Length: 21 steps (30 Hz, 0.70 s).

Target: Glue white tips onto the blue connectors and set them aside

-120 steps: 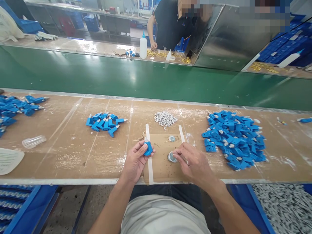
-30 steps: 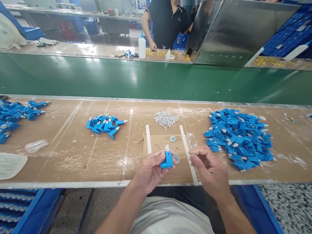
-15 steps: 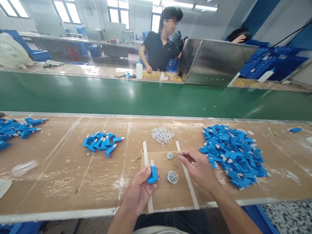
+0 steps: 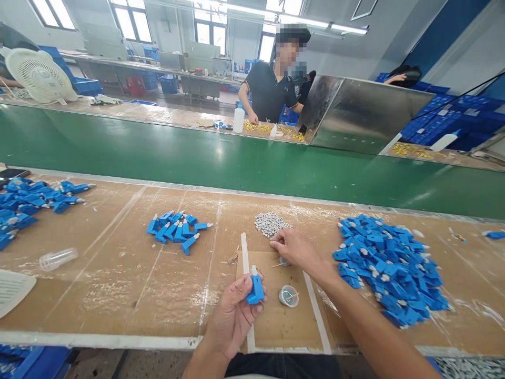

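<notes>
A blue part with a white tip is held upright between the thumb and fingers of my left hand. My right hand is at the near edge of the pile of small grey pieces, its thumb and fingertips pinched together; whatever lies between them is too small to make out. Below that hand, a small cup is partly hidden, with a thin stick beside it. A larger clear cup with a stick in it stands on the cardboard sheet, right of my left hand.
Blue parts lie in a large heap at right, a small group left of centre and another pile at far left. A clear tube lies at left. Beyond the green strip, a person works.
My right hand has moved from beside the small cup up to the grey pieces. My left hand still holds the blue part. The view has tilted and shifted a little.
</notes>
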Each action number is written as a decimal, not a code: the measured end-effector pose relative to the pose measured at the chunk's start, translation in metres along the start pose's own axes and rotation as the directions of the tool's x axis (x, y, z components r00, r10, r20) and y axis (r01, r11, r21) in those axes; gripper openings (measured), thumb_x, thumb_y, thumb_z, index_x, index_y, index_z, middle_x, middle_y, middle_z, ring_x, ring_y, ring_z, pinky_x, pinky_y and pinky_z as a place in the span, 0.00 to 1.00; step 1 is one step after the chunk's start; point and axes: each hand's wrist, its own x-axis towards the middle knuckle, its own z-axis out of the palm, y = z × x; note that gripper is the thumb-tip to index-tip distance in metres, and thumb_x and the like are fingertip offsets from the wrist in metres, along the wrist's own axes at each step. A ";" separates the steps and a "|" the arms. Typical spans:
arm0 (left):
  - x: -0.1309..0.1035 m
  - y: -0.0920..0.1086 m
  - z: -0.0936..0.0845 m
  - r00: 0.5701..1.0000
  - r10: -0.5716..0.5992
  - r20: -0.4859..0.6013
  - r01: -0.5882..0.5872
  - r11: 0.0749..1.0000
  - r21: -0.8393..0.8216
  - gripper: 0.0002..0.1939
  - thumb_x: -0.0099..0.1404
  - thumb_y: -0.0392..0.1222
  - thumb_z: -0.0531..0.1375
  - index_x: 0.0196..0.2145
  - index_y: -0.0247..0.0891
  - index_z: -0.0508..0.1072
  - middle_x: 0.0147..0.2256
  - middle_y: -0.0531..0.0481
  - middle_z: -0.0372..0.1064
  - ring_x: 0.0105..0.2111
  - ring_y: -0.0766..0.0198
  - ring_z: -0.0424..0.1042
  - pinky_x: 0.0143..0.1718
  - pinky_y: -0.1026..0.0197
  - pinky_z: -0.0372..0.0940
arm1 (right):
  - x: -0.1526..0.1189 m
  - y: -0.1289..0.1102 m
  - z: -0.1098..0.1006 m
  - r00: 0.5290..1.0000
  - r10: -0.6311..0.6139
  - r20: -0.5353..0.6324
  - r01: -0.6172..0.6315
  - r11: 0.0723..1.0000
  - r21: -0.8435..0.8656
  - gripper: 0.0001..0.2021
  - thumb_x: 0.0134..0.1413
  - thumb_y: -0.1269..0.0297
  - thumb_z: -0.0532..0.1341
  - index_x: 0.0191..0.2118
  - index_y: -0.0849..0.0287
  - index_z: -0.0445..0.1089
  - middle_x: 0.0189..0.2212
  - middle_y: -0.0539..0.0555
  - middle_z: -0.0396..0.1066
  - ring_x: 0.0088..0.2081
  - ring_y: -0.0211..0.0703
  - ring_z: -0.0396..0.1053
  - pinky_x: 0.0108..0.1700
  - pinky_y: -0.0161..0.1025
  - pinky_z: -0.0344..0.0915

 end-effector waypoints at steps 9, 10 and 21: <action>0.001 -0.001 -0.002 1.000 -0.003 0.006 0.003 1.000 0.013 0.13 0.62 0.41 0.68 0.42 0.28 0.78 0.34 0.43 0.76 0.31 0.66 0.75 0.28 0.69 0.68 | 0.005 -0.006 -0.002 0.999 -0.041 0.024 0.042 0.999 -0.028 0.04 0.54 0.67 0.64 0.29 0.58 0.75 0.30 0.55 0.78 0.34 0.46 0.72 0.33 0.37 0.56; 0.001 -0.001 -0.002 1.000 0.002 0.004 -0.002 1.000 0.012 0.13 0.62 0.41 0.68 0.42 0.28 0.78 0.34 0.43 0.76 0.31 0.66 0.75 0.28 0.69 0.68 | 0.004 -0.007 -0.001 0.999 -0.047 0.023 0.048 0.999 -0.020 0.04 0.54 0.68 0.63 0.29 0.58 0.74 0.30 0.55 0.77 0.34 0.47 0.72 0.33 0.37 0.56; -0.002 0.004 0.004 0.999 0.023 -0.027 -0.023 0.999 0.028 0.14 0.59 0.40 0.70 0.41 0.29 0.80 0.34 0.44 0.76 0.31 0.67 0.75 0.30 0.70 0.68 | 0.000 -0.015 -0.014 0.996 -0.061 0.065 0.022 0.876 0.483 0.07 0.54 0.64 0.61 0.28 0.59 0.68 0.27 0.54 0.71 0.32 0.43 0.69 0.34 0.38 0.64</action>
